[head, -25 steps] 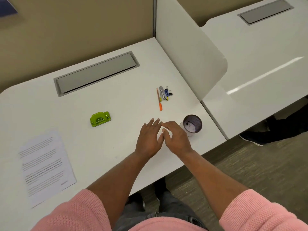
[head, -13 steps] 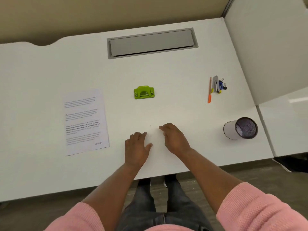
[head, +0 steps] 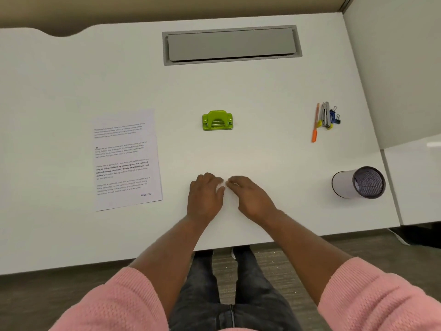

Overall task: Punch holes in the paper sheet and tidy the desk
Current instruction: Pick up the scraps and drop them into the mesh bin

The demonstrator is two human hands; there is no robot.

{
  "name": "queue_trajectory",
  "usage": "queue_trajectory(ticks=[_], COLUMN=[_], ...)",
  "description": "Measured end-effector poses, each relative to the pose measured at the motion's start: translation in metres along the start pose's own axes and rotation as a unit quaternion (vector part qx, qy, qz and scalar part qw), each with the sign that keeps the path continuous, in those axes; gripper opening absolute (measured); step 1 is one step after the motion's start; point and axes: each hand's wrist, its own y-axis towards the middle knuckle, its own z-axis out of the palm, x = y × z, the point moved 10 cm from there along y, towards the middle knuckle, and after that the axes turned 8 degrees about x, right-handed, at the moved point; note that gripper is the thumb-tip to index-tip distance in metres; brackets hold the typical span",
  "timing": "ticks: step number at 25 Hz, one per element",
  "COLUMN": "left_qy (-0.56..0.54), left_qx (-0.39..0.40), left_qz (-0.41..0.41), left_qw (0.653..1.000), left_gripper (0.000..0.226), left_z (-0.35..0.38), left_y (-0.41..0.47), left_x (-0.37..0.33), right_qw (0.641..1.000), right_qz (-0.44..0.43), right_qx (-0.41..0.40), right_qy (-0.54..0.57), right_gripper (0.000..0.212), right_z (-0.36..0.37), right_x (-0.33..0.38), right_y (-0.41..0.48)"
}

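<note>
A printed paper sheet (head: pixel 126 161) lies flat on the white desk (head: pixel 262 91), left of centre. A green hole punch (head: pixel 217 120) sits in the middle, beyond my hands. My left hand (head: pixel 206 197) and my right hand (head: pixel 250 197) rest palm down side by side near the front edge, fingertips almost touching, fingers loosely curled, holding nothing. An orange pen (head: pixel 315 124), a stapler (head: pixel 325 115) and blue binder clips (head: pixel 334 115) lie together at the right. A mesh pen cup (head: pixel 358 182) lies on its side at the front right.
A grey cable-tray lid (head: pixel 231 44) is set into the desk at the back. A white divider panel (head: pixel 393 68) rises along the right side, with another desk (head: pixel 417 182) past it. My legs and the floor show below the front edge.
The view swung left and levelled, bringing the desk square on. My hands drew together in front of the hole punch, the left one moving toward the right.
</note>
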Motion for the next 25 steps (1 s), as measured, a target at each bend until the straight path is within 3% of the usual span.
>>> queue_trajectory(ticks=[2,4,7,13,19,25], left_qy=[0.051,0.112,0.156,0.14,0.085,0.083], left_qx=[0.019,0.093,0.147,0.16,0.141,0.134], left_qz=[0.015,0.031,0.048,0.055,0.032,0.035], left_qw=[0.998,0.989,0.976,0.976,0.986,0.987], left_gripper=[0.047,0.068,0.08,0.07,0.068,0.068], left_z=[0.004,0.021,0.04,0.042,0.029,0.03], left_y=[-0.001,-0.004,-0.01,-0.011,-0.01,-0.009], left_x=[0.001,0.003,0.004,0.006,0.016,0.016], right_qw=[0.997,0.987,0.977,0.984,0.988,0.979], right_qz=[0.052,0.111,0.146,0.074,0.077,-0.056], right_qx=[-0.035,-0.009,0.029,0.046,0.017,0.071], right_qy=[-0.051,-0.113,-0.155,-0.157,-0.129,-0.18], right_gripper=[0.053,0.068,0.087,0.081,0.08,0.076], right_z=[0.001,0.014,0.036,0.051,0.037,0.065], right_x=[-0.017,-0.033,-0.041,-0.009,-0.012,-0.005], right_y=[-0.022,-0.041,-0.053,-0.005,0.007,-0.031])
